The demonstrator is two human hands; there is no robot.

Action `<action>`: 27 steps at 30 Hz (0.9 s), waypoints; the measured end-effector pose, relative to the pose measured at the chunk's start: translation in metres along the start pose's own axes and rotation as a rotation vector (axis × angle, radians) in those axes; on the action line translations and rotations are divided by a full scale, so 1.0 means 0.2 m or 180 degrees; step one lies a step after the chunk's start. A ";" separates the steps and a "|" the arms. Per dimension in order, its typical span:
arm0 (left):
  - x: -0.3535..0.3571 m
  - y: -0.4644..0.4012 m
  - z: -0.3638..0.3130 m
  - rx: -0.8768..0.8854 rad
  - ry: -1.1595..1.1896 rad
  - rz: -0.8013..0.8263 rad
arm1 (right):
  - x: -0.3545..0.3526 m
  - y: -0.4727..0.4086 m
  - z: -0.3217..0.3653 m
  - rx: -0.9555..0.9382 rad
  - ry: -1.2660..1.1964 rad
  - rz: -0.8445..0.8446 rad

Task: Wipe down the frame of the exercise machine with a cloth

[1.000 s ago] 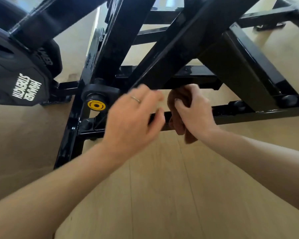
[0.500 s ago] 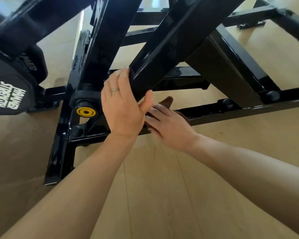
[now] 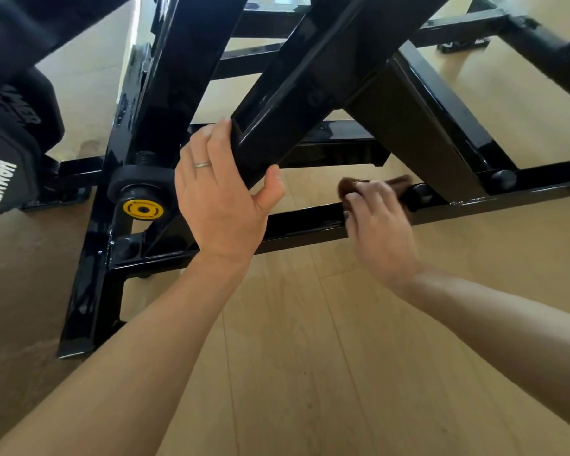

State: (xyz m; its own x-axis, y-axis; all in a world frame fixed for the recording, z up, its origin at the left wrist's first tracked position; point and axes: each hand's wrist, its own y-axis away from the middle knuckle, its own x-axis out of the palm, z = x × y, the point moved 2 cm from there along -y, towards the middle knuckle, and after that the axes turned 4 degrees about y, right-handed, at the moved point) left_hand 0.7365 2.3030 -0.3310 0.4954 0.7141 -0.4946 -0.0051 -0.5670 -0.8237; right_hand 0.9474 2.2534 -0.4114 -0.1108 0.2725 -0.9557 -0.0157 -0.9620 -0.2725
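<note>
Cloth point(image 3: 377, 185) under my right hand point(image 3: 380, 225) presses the low rail point(image 3: 305, 222), running three-to-nine; left hand point(image 3: 222, 205) grips the slanted beam point(image 3: 297, 103).

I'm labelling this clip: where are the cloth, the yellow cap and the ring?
brown cloth point(image 3: 399, 182), head view, end beyond the fingers.
yellow cap point(image 3: 143, 209), head view, its face.
ring point(image 3: 202, 164), head view, band on left hand.

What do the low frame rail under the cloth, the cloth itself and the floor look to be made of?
Frame rail: likely steel tube, glossy black paint, judging by bright reflections and square edges. Cloth, pressed on the rail by the right hand: soft brown fabric, fuzzy outline, maybe microfiber. Floor: pale wood-look planks with seams and grain; real wood or laminate unclear.
</note>
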 end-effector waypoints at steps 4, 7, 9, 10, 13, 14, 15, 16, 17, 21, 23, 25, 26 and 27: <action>0.01 0.00 0.00 0.0048 0.0004 -0.0118 | 0.03 -0.04 0.31 -0.0945 0.0022 0.0159; 0.01 0.00 0.00 0.0087 0.0062 -0.0097 | 0.06 -0.12 0.53 -0.1772 0.0097 0.0255; 0.01 0.00 0.01 0.0068 0.0059 -0.0088 | 0.05 -0.18 0.59 -0.2128 0.0034 0.0264; 0.01 0.00 0.01 0.0060 0.0060 -0.0080 | 0.04 -0.19 0.59 -0.2177 -0.0084 0.0269; 0.00 0.00 0.02 0.0071 0.0101 0.0017 | 0.04 -0.18 0.51 -0.2165 0.0011 0.0246; 0.00 0.00 0.02 0.0084 0.0112 0.0039 | 0.03 -0.16 0.45 -0.2041 -0.0015 0.0221; -0.01 0.00 0.02 0.0092 0.0121 0.0048 | 0.01 -0.15 0.37 -0.1825 -0.0070 0.0220; -0.01 0.00 0.01 0.0083 0.0122 0.0055 | -0.01 -0.12 0.28 -0.1590 -0.0113 0.0198; -0.01 0.00 0.01 0.0064 0.0123 0.0067 | -0.03 -0.11 0.16 -0.1331 -0.0087 0.0172; -0.03 0.00 0.00 -0.0060 0.0139 0.0163 | -0.10 -0.07 -0.23 -0.0246 -0.0034 0.0036; -0.03 0.00 -0.01 -0.0115 0.0111 0.0189 | -0.08 -0.08 -0.21 -0.0049 0.0035 0.0108; -0.03 -0.01 -0.02 -0.0144 0.0118 0.0208 | -0.06 -0.09 -0.12 -0.0026 0.0108 0.0154; -0.03 -0.01 -0.02 -0.0148 0.0121 0.0202 | -0.06 -0.09 -0.06 -0.0174 0.0111 0.0190; -0.03 -0.01 -0.02 -0.0143 0.0122 0.0188 | -0.05 -0.09 0.02 -0.0419 0.0088 0.0236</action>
State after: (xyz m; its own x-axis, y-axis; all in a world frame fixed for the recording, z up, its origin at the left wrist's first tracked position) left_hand 0.7369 2.2982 -0.3256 0.5282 0.6631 -0.5304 0.0031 -0.6262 -0.7797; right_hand 0.9446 2.2685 -0.3965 -0.0794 0.2027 -0.9760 0.1221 -0.9698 -0.2114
